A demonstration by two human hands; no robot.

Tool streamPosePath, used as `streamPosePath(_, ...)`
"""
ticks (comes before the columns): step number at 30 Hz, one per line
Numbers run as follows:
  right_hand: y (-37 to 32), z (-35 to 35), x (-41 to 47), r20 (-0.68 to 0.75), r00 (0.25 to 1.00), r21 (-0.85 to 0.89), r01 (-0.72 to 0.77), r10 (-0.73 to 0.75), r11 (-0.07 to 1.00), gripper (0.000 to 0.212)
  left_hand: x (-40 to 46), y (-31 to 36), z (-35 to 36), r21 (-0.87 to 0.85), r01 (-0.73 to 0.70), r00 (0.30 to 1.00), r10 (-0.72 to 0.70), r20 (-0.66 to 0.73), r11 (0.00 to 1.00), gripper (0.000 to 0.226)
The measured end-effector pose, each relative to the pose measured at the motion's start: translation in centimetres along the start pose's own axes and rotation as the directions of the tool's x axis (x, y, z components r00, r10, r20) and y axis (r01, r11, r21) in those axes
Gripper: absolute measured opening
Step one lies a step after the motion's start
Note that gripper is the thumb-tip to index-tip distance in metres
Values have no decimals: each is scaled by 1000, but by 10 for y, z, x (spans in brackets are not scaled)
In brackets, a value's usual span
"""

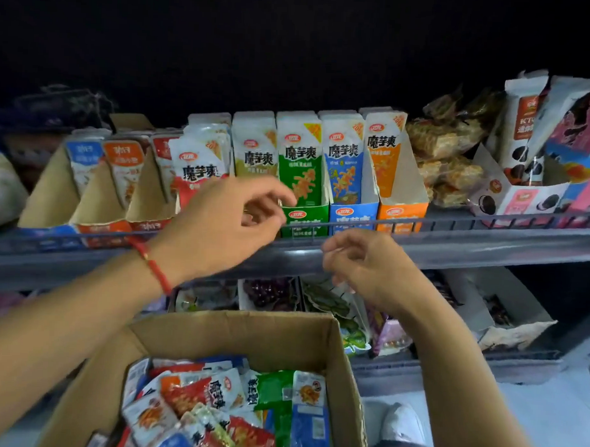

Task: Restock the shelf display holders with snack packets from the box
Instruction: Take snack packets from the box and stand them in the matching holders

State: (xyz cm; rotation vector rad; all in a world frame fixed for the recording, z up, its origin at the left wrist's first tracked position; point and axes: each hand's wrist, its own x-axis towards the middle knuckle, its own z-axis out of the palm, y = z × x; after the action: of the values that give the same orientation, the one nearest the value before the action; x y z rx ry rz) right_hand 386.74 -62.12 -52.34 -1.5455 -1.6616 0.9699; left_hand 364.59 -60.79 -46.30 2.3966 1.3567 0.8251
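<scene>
A cardboard box [236, 328] at the bottom centre holds several loose snack packets [214, 401] in red, green, blue and white. On the upper shelf stand several display holders: red [202, 166], yellow [256, 148], green [300, 163], blue [344, 165] and orange [387, 163], all filled with packets. My left hand [227, 221], with a red string on its wrist, hovers in front of the red and yellow holders, fingers loosely curled, holding nothing. My right hand [362, 262] hangs before the shelf rail below the blue holder, fingers loosely curled and empty.
A grey wire rail [471, 222] runs along the shelf front. Left holders [101, 179] carry blue and orange packets. Wrapped cakes [446, 155] and cookie boxes [522, 184] stand at the right. The lower shelf [449, 365] has more snack holders. A white shoe [403, 424] shows on the floor.
</scene>
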Motion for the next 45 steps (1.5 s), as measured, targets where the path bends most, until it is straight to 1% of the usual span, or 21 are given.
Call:
streamPosePath(2, -3, 22, 3, 185, 983, -120, 20, 2, 993, 4, -54, -26, 12, -41, 110, 977, -101, 191, 993, 26)
streamPosePath(4, -1, 52, 4, 346, 937, -289, 68, 38, 955, 14, -98, -58, 29, 24, 220, 906, -214, 366, 975, 27)
streamPosePath(6, 10, 84, 6, 496, 860, -449, 137, 119, 883, 23, -132, -90, 46, 128, 258, 822, -287, 492, 958, 28)
streamPosePath(9, 40, 129, 8, 602, 751, -606, 206, 273, 768, 26, -161, -127, 65, 285, 252, 735, -375, 565, 925, 29)
streamPosePath(11, 57, 153, 6, 619, 709, -677, 263, 339, 687, 35, -166, -142, 70, 401, 231, 697, -439, 568, 886, 34)
streamPosePath(13, 71, 176, 1, 634, 687, -695, 305, 355, 651, 42, -163, -150, 68, 433, 256, 675, -480, 560, 864, 35)
streamPosePath(15, 78, 196, 0, 620, 711, -693, 298, 331, 657, 47, -158, -154, 64, 404, 282, 681, -479, 554, 870, 32)
streamPosePath(17, 84, 215, 1, 593, 771, -665, 307, 232, 680, 51, -155, -160, 58, 411, 295, 682, -492, 542, 862, 34)
streamPosePath(19, 85, 233, 3, 591, 801, -633, 388, 94, 670, 48, -155, -165, 50, 410, 322, 685, -509, 522, 853, 41)
streamPosePath(21, 88, 251, 4, 600, 800, -629, 480, -11, 611, 47, -154, -167, 42, 405, 339, 691, -517, 505, 849, 46)
streamPosePath(24, 95, 273, 6, 558, 829, -688, 482, -29, 542, 46, -154, -166, 32, 400, 338, 704, -511, 494, 852, 48)
streamPosePath(28, 100, 286, 10, 479, 878, -728, 388, 15, 565, 44, -156, -168, 24, 382, 371, 702, -525, 482, 847, 47)
streamPosePath(31, 97, 290, 8, 467, 883, -704, 335, 52, 626, 32, -158, -171, 20, 377, 398, 702, -542, 462, 837, 47)
streamPosePath(34, 89, 283, 6, 456, 882, -606, 208, 120, 768, 7, -157, -169, 15, 350, 419, 717, -542, 438, 838, 47)
streamPosePath(35, 84, 276, 7, 443, 889, -565, 175, 117, 807, 4, -157, -168, 13, 336, 435, 723, -547, 423, 835, 46)
streamPosePath(37, 73, 255, 9, 395, 913, -482, 107, 106, 870, 14, -156, -164, 10, 302, 465, 750, -552, 363, 832, 47)
streamPosePath(40, 48, 212, 5, 360, 930, -357, 65, 72, 932, 10, -152, -156, 9, 222, 506, 800, -549, 241, 834, 50)
streamPosePath(42, 32, 183, -3, 378, 922, -191, -12, 85, 981, 7, -151, -149, 11, 93, 564, 793, -569, 218, 821, 58)
streamPosePath(43, 25, 172, -8, 402, 910, -81, -70, 97, 994, 8, -150, -145, 12, -8, 613, 766, -592, 252, 790, 64)
streamPosePath(44, 19, 163, -13, 412, 906, 18, -117, 100, 993, 11, -150, -140, 13, -130, 663, 737, -611, 290, 737, 66)
streamPosePath(45, 14, 156, -17, 394, 914, 99, -148, 98, 984, 13, -149, -136, 14, -263, 702, 711, -624, 326, 662, 61)
